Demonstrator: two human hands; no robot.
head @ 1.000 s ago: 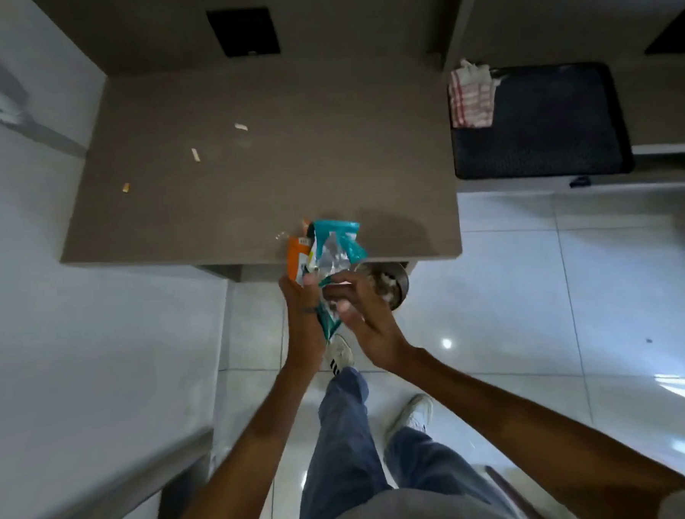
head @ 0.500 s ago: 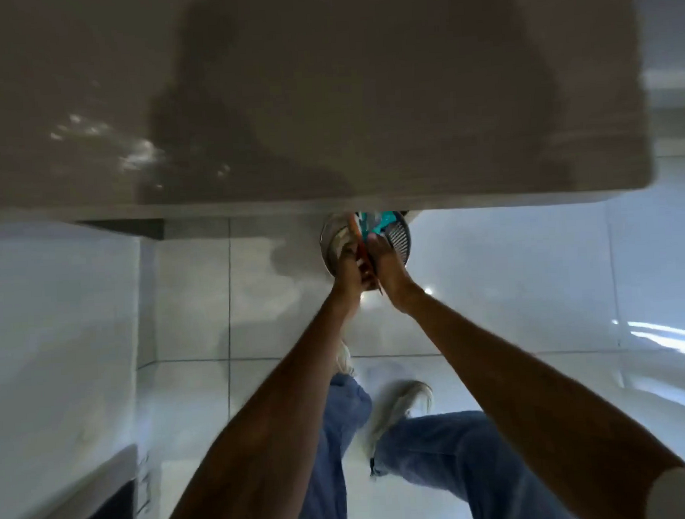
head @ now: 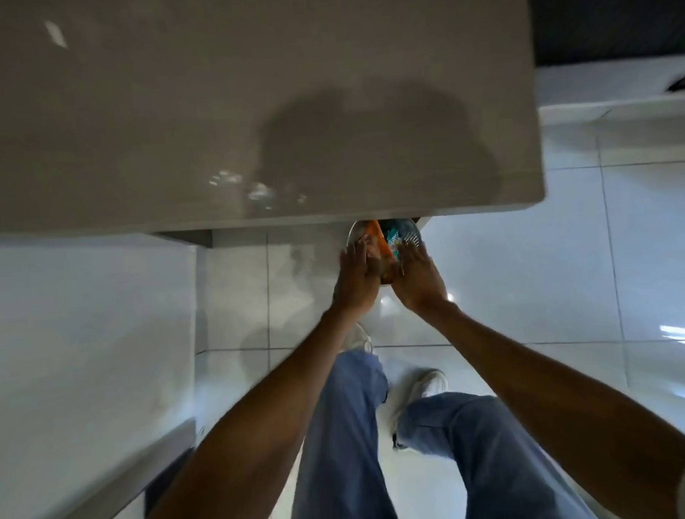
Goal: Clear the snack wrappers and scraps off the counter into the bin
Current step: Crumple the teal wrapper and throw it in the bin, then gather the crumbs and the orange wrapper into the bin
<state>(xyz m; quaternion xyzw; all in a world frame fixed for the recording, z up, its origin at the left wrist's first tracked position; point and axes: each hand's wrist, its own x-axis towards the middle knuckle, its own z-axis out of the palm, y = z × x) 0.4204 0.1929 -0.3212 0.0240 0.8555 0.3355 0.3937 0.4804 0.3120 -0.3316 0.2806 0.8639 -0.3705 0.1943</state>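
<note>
A small round metal bin [head: 352,235] stands on the floor, half hidden under the front edge of the grey-brown counter [head: 245,105]. An orange wrapper [head: 376,239] and a teal wrapper [head: 396,236] stick out of its mouth. My left hand [head: 356,280] and my right hand [head: 417,279] hover over the bin's near side, palms facing each other, fingers stretched out and apart. The wrappers lie between and beyond the fingertips; neither hand curls around them. One pale scrap [head: 56,34] lies at the far left of the counter.
A dark mat [head: 614,15] lies on a lower surface at the upper right. A white panel [head: 80,352] rises on the left. Glossy white floor tiles [head: 551,268] surround the bin. My legs in blue jeans and a white shoe [head: 427,386] are below.
The wrappers went from my hands at the counter's edge down into the bin. My fingers, closed around them before, have now spread apart. The view has tilted down.
</note>
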